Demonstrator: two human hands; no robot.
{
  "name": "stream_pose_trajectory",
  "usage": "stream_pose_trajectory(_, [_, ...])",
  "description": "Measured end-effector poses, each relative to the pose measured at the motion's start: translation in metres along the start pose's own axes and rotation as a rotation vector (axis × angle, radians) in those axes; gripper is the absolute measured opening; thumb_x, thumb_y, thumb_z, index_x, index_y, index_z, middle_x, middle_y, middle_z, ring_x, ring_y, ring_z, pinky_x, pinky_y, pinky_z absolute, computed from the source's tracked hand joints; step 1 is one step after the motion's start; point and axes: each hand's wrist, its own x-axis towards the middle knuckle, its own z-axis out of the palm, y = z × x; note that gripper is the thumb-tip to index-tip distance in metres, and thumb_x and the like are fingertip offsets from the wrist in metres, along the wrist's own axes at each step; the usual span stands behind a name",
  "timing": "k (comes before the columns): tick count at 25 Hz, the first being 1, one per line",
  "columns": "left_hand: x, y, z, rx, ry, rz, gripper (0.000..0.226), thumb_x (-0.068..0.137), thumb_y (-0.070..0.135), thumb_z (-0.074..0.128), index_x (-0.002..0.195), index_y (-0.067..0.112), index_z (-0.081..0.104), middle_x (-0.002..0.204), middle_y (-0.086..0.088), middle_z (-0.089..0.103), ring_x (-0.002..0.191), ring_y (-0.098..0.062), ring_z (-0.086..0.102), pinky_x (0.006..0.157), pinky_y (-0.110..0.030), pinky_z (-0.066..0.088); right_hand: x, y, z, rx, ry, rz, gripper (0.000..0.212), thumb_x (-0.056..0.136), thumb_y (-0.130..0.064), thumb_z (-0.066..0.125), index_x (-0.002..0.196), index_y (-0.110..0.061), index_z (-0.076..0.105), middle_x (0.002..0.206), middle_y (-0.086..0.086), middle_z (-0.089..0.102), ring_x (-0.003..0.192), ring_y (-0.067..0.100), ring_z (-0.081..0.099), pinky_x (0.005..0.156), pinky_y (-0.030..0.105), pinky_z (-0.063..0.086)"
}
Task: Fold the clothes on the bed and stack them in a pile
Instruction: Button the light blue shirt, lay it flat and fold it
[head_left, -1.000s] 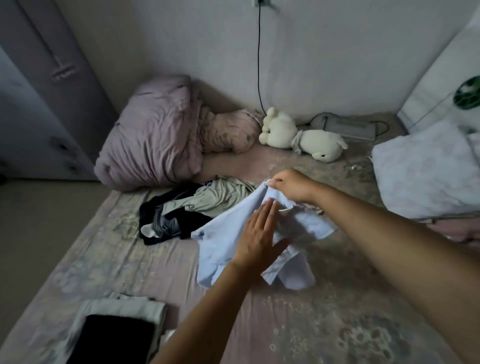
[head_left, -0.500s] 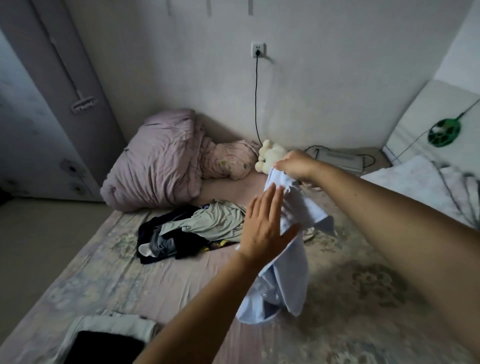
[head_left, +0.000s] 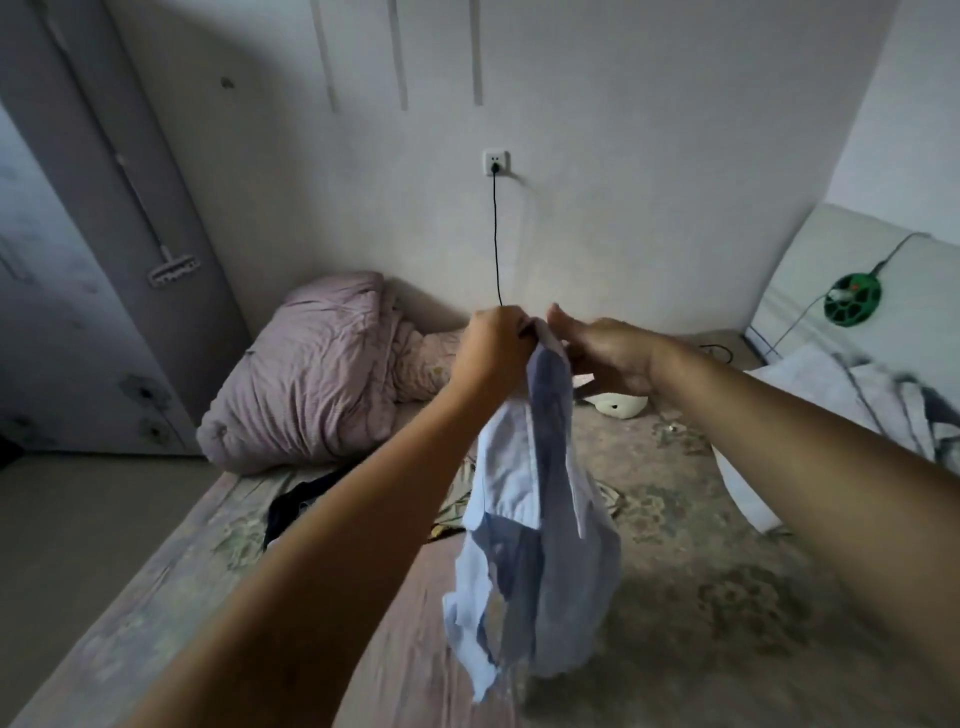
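Head view, blue shirt (head_left: 540, 525) hanging from both hands' fingers (head_left: 511, 332), above bed (head_left: 727, 597)

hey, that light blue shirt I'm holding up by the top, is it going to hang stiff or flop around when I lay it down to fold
Probably floppy: the light blue shirt hangs limp and bunched from both hands, left hand and right hand, gripping its top edge. It looks thin and light, so it will likely crumple on the bed unless spread flat.
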Motion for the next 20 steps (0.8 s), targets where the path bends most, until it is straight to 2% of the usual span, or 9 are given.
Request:
stream_pose_trajectory(2, [0.020, 0.005, -0.010, 0.111, -0.046, -0.043, 0.019, 0.084, 0.008, 0.055, 0.077, -0.007, 0.064, 0.081, -0.026, 0.065, 0.080, -0.034, 0.062, 0.062, -0.029, 0.029, -0.009, 0.008, -0.006, -0.111, -0.132, 0.009, 0.072, 0.063, -0.069, 0.070, 0.122, -0.032, 0.055, 0.115, -0.011, 0.065, 0.106, 0.008, 0.058, 0.091, 0.039, 0.046])
stream_pose_trajectory(4, [0.029, 0.007, -0.013, 0.143, -0.072, -0.031, 0.018, 0.082, 0.008, 0.056, 0.078, -0.007, 0.066, 0.083, -0.025, 0.067, 0.080, -0.033, 0.061, 0.061, -0.027, 0.028, -0.012, 0.017, -0.002, -0.294, -0.052, -0.037, 0.078, 0.066, -0.050, 0.080, 0.135, -0.033, 0.046, 0.125, -0.010, 0.060, 0.115, 0.010, 0.055, 0.092, 0.039, 0.048])
stream_pose_trajectory(7, [0.030, 0.006, -0.025, 0.007, -0.125, -0.034, 0.012, 0.080, 0.006, 0.065, 0.086, -0.001, 0.073, 0.080, -0.010, 0.069, 0.076, -0.016, 0.057, 0.062, -0.021, 0.035, -0.018, 0.016, -0.004, -0.480, 0.277, -0.137, 0.023, 0.087, -0.027, 0.064, 0.104, -0.011, 0.066, 0.104, 0.006, 0.068, 0.090, 0.012, 0.058, 0.066, 0.028, 0.043])
stream_pose_trajectory(11, [0.027, -0.003, -0.052, -0.078, -0.293, 0.014, 0.012, 0.078, 0.010, 0.073, 0.090, 0.010, 0.074, 0.073, -0.003, 0.065, 0.069, -0.008, 0.053, 0.065, -0.021, 0.041, -0.029, -0.008, -0.022, -0.565, 0.333, -0.187, 0.021, 0.092, -0.017, 0.056, 0.078, -0.004, 0.064, 0.078, 0.009, 0.059, 0.075, 0.013, 0.049, 0.057, 0.028, 0.033])
stream_pose_trajectory(13, [0.022, -0.006, -0.065, -0.001, -0.375, 0.032, 0.006, 0.081, 0.020, 0.073, 0.081, 0.014, 0.070, 0.060, 0.004, 0.054, 0.054, 0.001, 0.044, 0.053, -0.013, 0.034, -0.027, -0.023, -0.025, -0.725, 0.368, -0.217, 0.016, 0.092, -0.007, 0.052, 0.079, -0.001, 0.059, 0.080, 0.010, 0.054, 0.079, 0.015, 0.046, 0.057, 0.029, 0.030])
stream_pose_trajectory(14, [0.020, -0.008, -0.070, 0.032, -0.388, 0.037, 0.020, 0.084, 0.028, 0.071, 0.071, 0.015, 0.063, 0.055, 0.005, 0.044, 0.048, -0.002, 0.038, 0.047, -0.013, 0.029, -0.027, -0.030, -0.022, -0.797, 0.363, -0.228, 0.014, 0.092, -0.005, 0.049, 0.079, -0.005, 0.055, 0.082, 0.010, 0.053, 0.081, 0.015, 0.045, 0.058, 0.029, 0.030])
stream_pose_trajectory(17, [0.018, -0.020, -0.086, -0.002, -0.341, 0.005, 0.054, 0.086, 0.048, 0.062, 0.053, 0.016, 0.034, 0.054, 0.001, 0.026, 0.051, -0.010, 0.022, 0.048, -0.025, 0.020, -0.028, -0.042, -0.006, -0.937, 0.254, -0.243, 0.025, 0.093, -0.035, 0.055, 0.083, -0.015, 0.044, 0.085, 0.004, 0.049, 0.082, 0.018, 0.045, 0.067, 0.032, 0.032])
stream_pose_trajectory(19, [0.016, -0.028, -0.095, 0.022, -0.376, -0.037, 0.054, 0.088, 0.050, 0.060, 0.053, 0.015, 0.036, 0.057, -0.001, 0.029, 0.055, -0.012, 0.024, 0.052, -0.029, 0.022, -0.033, -0.048, 0.003, -0.901, 0.194, -0.245, 0.051, 0.083, -0.066, 0.044, 0.092, -0.016, 0.048, 0.091, -0.001, 0.051, 0.086, 0.016, 0.048, 0.076, 0.034, 0.037])
stream_pose_trajectory(20, [0.015, -0.031, -0.099, 0.080, -0.423, -0.030, 0.050, 0.087, 0.049, 0.061, 0.057, 0.013, 0.043, 0.059, -0.002, 0.032, 0.056, -0.012, 0.027, 0.053, -0.028, 0.024, -0.034, -0.051, 0.004, -0.845, 0.198, -0.257, 0.057, 0.083, -0.068, 0.038, 0.099, -0.015, 0.052, 0.098, -0.002, 0.053, 0.095, 0.016, 0.050, 0.084, 0.035, 0.038])
